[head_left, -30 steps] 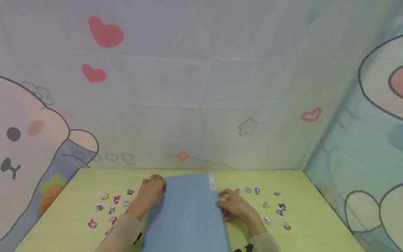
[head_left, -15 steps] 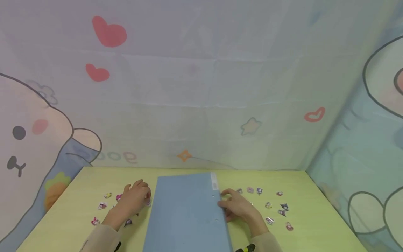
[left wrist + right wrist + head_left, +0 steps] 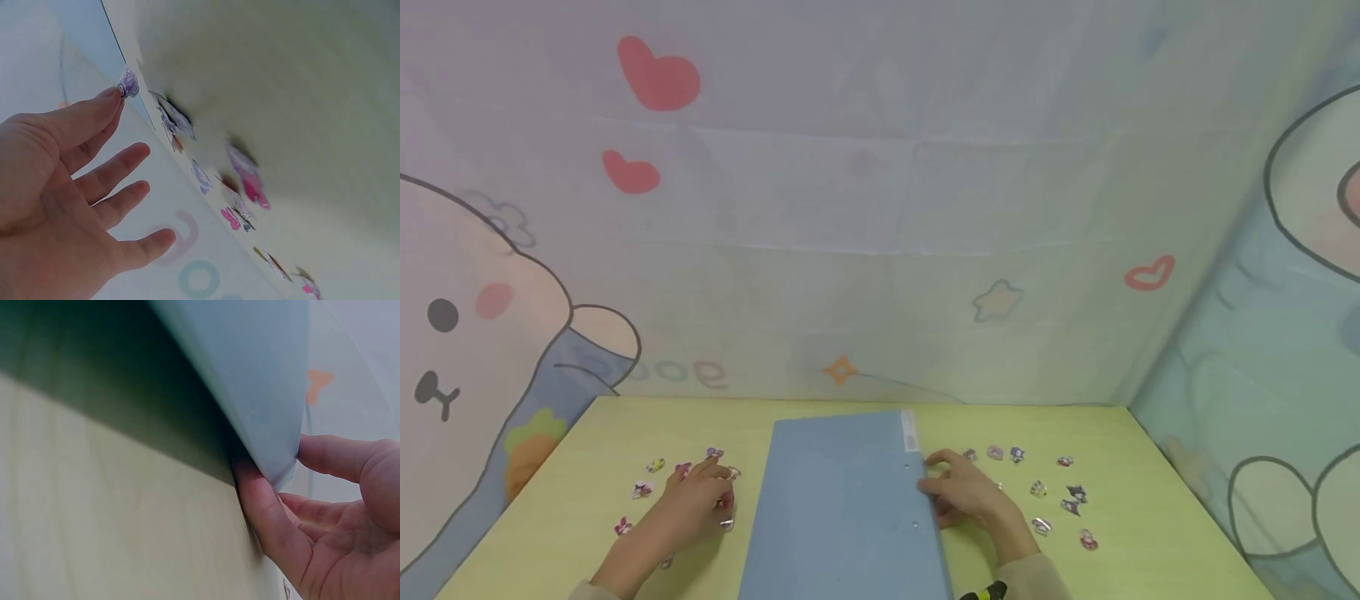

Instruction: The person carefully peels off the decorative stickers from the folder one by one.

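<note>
In the left wrist view, the thumb and index finger of my left hand (image 3: pixel 69 169) pinch a small purple sticker (image 3: pixel 129 83); the other fingers spread loosely. In the head view that left hand (image 3: pixel 695 498) is low over the left sticker group, left of a flat blue folder (image 3: pixel 842 508). My right hand (image 3: pixel 968 492) grips the folder's right edge. The right wrist view has the thumb on one face of the folder (image 3: pixel 250 381) and a finger under its edge, which is raised off the table there.
Cartoon stickers lie scattered left of the folder, among them a red-and-white one (image 3: pixel 642 489) and a pink one (image 3: pixel 623 526). More lie right of it, including a dark one (image 3: pixel 1077 493). A printed cloth (image 3: pixel 880 208) hangs behind the yellow table (image 3: pixel 1150 517).
My left hand has moved from the folder's left edge leftward and nearer, over the stickers, with the small sticker in its fingers. The right hand keeps its hold on the folder.
</note>
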Tool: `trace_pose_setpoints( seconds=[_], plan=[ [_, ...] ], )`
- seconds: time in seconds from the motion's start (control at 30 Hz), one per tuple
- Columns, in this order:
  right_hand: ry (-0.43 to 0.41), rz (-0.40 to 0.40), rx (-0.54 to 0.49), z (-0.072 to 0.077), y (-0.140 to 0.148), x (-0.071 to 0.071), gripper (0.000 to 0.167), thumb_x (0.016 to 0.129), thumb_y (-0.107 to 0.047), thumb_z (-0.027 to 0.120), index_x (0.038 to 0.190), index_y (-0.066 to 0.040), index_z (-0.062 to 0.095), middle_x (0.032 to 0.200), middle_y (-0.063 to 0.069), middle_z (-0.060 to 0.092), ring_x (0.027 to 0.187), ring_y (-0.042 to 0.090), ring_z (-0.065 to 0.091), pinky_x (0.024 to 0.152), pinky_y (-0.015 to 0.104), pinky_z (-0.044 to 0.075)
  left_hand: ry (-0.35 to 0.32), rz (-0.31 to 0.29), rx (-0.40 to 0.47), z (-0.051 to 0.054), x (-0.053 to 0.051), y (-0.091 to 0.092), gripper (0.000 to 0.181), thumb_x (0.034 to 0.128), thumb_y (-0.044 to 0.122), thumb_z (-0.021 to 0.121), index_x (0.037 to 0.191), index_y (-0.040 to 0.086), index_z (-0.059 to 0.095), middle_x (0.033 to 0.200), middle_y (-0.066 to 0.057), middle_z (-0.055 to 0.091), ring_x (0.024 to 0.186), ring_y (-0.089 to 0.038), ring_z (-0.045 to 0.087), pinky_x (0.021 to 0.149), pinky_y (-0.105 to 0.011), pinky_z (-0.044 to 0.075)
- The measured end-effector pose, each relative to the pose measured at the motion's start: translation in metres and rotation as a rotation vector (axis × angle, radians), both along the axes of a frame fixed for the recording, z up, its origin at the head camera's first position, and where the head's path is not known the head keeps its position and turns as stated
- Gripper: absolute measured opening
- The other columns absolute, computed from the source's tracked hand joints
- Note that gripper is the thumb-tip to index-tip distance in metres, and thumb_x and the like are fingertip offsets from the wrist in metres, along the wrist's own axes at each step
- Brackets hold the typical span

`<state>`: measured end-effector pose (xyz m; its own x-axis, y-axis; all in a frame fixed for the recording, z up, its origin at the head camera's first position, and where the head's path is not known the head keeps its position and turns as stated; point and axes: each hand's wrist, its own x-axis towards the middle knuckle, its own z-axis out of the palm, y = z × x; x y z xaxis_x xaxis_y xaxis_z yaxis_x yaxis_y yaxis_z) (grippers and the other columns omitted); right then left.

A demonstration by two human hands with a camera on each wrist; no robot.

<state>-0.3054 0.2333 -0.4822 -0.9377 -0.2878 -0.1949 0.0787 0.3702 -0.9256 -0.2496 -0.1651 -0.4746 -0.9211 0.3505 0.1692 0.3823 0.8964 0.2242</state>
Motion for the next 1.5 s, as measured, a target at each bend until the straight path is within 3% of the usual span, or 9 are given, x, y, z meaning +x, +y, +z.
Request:
trace_pose_setpoints(
  seconds=[0.13,0.43,0.97,1.23,1.5],
  plan=[
    [0.002,0.007,-0.010,0.001,-0.001,0.001,0.056,0.091,-0.010,0.066,0.137,0.006,0.038,0.088,0.017,0.060,0.061,0.021,0.061,0.055,0.039,0.057,-0.012,-0.003,-0.016,-0.003,0.007,-0.005,0.035,0.0765,0.009,0.081,0.064,0.026,0.052,0.113,-0.007,0.064,0.129,-0.046,0.043,0.092,-0.078,0.028],
    [-0.002,-0.003,-0.013,0.001,-0.002,0.001,0.056,0.091,-0.009,0.065,0.137,0.006,0.039,0.087,0.017,0.059,0.061,0.021,0.060,0.055,0.039,0.057,-0.132,0.001,0.021,-0.003,0.015,-0.010,0.030,0.0779,0.007,0.080,0.067,0.026,0.059,0.123,-0.015,0.060,0.133,-0.049,0.035,0.093,-0.079,0.025],
    [0.010,-0.001,0.011,0.002,-0.004,0.000,0.056,0.091,-0.010,0.066,0.137,0.007,0.039,0.087,0.017,0.059,0.061,0.023,0.061,0.056,0.041,0.057,-0.074,0.013,-0.011,-0.008,0.018,-0.010,0.035,0.0753,0.006,0.081,0.065,0.028,0.056,0.124,-0.014,0.059,0.134,-0.049,0.034,0.091,-0.079,0.027],
    [0.000,0.002,0.008,0.002,-0.003,-0.001,0.054,0.091,-0.010,0.066,0.136,0.006,0.040,0.089,0.017,0.060,0.062,0.023,0.062,0.056,0.041,0.057,0.005,0.021,-0.044,-0.007,0.019,-0.011,0.037,0.0754,0.007,0.082,0.068,0.029,0.053,0.120,-0.008,0.059,0.134,-0.049,0.034,0.091,-0.077,0.029],
    [0.032,-0.008,0.047,0.007,-0.005,0.001,0.052,0.091,-0.009,0.065,0.134,0.007,0.041,0.086,0.017,0.060,0.062,0.025,0.063,0.056,0.042,0.057,0.033,0.026,-0.022,-0.007,0.018,-0.008,0.033,0.0737,0.004,0.083,0.085,0.023,0.059,0.120,-0.005,0.058,0.135,-0.046,0.035,0.093,-0.077,0.028]
  ],
)
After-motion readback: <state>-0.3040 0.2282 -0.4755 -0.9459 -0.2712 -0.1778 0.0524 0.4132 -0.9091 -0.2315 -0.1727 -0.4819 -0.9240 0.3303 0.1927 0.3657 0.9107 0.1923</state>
